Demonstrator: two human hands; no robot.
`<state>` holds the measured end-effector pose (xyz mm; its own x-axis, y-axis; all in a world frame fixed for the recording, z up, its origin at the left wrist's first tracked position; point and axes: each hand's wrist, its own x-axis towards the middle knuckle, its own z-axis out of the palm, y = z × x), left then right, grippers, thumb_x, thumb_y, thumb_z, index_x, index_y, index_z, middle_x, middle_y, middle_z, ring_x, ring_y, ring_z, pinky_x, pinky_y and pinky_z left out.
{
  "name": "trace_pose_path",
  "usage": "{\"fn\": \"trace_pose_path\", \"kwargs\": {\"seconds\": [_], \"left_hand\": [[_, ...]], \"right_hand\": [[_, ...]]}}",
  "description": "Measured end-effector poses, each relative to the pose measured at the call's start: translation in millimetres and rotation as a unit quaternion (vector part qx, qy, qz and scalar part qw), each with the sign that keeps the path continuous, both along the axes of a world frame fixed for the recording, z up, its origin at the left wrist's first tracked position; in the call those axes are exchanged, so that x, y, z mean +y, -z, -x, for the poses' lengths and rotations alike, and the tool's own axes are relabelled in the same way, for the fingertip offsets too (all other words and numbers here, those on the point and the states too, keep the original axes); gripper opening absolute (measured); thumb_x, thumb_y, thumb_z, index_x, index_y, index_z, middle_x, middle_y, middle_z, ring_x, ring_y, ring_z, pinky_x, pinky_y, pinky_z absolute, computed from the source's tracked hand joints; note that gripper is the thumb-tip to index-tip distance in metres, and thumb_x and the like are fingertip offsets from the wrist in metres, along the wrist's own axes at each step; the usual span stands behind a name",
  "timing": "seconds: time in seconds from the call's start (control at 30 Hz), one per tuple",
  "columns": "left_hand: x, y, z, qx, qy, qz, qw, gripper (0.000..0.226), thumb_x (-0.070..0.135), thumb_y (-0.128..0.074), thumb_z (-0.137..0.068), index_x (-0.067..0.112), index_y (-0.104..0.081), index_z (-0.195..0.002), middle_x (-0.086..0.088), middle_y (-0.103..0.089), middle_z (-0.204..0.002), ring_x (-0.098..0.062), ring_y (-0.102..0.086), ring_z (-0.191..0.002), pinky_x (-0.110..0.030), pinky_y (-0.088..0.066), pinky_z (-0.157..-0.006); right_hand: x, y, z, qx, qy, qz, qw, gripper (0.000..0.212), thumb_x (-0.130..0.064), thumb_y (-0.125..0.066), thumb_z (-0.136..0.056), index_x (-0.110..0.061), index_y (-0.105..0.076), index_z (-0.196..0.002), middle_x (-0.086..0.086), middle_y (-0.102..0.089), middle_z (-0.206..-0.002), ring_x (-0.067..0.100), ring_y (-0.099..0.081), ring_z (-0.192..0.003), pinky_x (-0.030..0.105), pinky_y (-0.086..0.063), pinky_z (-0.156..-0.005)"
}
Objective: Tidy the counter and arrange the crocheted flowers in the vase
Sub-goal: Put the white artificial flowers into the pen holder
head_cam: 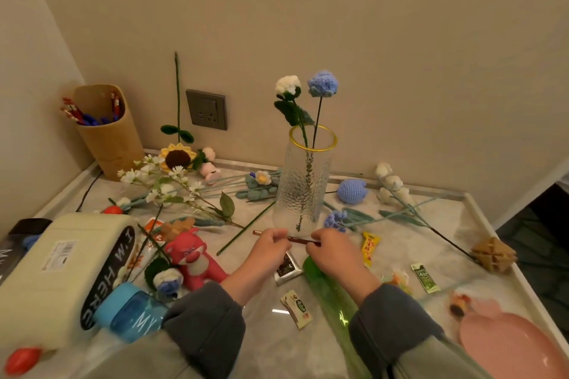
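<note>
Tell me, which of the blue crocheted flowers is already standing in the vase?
The blue one on the tall stem, beside the white flower in the glass vase. The other blue flowers lie flat on the counter.

Vase (303, 191) at counter (261, 311) centre, two flowers (308, 86) in it; pen holder (106, 132) far left; plate (508, 344) near right.

left hand (272, 244): pinching | right hand (331, 248): pinching | hands near together

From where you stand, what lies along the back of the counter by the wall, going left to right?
Pen holder → crocheted sunflower → glass vase holding a white flower and a blue flower → loose blue crocheted bud → spray of white buds.
</note>
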<state>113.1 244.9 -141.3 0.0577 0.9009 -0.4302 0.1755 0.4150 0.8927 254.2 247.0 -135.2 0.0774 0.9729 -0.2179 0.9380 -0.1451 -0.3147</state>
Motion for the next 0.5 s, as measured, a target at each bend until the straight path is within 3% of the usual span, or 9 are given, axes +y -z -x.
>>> {"fn": "trace_pose_path", "kwargs": {"seconds": [0.07,0.2,0.33,0.43,0.5], "left_hand": [[1.7,7.0,-5.6,-0.001,-0.02,0.011,1.0,0.038,0.009,-0.051,-0.093,0.012,-0.047,-0.131,-0.007,-0.057,-0.118,-0.015,-0.057,-0.099,-0.031,-0.048,-0.091],[8.6,18.8,-11.9,-0.011,-0.064,0.029,0.997,0.039,0.009,-0.049,-0.094,0.009,-0.046,-0.133,-0.004,-0.06,-0.099,-0.016,-0.061,-0.089,-0.031,-0.052,-0.082],[15.6,25.8,-12.4,-0.026,-0.078,0.042,0.996,0.037,0.01,-0.049,-0.095,0.01,-0.046,-0.132,-0.006,-0.062,-0.095,-0.02,-0.064,-0.093,-0.031,-0.055,-0.077],[16.5,28.0,-12.4,-0.023,-0.087,0.039,0.995,0.014,0.009,-0.049,-0.094,0.016,-0.057,-0.104,-0.002,-0.063,-0.09,-0.017,-0.065,-0.087,-0.026,-0.054,-0.069],[16.0,26.4,-12.3,-0.024,-0.09,0.035,0.995,0.02,0.007,-0.05,-0.093,0.023,-0.055,-0.084,-0.001,-0.062,-0.081,-0.016,-0.063,-0.079,-0.025,-0.054,-0.064]], "right_hand": [[6.8,3.1,0.1,0.003,0.004,0.017,1.0,0.024,-0.037,-0.053,-0.085,-0.019,-0.068,-0.09,0.002,-0.065,-0.083,0.02,-0.064,-0.081,0.032,-0.055,-0.071],[23.5,3.6,-1.7,-0.018,-0.001,0.038,0.999,0.019,-0.031,-0.059,-0.083,-0.019,-0.067,-0.095,0.001,-0.062,-0.085,0.021,-0.061,-0.081,0.028,-0.046,-0.067],[35.6,1.2,1.1,-0.067,-0.027,0.04,0.997,0.019,-0.02,-0.059,-0.084,-0.017,-0.064,-0.102,0.005,-0.065,-0.099,0.025,-0.063,-0.097,0.036,-0.051,-0.08],[38.9,2.7,1.5,-0.088,-0.049,0.046,0.994,0.022,-0.016,-0.057,-0.086,-0.015,-0.061,-0.107,0.008,-0.064,-0.108,0.028,-0.061,-0.103,0.038,-0.05,-0.084],[39.5,4.0,-0.2,-0.083,-0.059,0.055,0.993,0.022,-0.014,-0.057,-0.086,-0.013,-0.061,-0.108,0.009,-0.064,-0.109,0.029,-0.062,-0.103,0.038,-0.051,-0.084]]}}
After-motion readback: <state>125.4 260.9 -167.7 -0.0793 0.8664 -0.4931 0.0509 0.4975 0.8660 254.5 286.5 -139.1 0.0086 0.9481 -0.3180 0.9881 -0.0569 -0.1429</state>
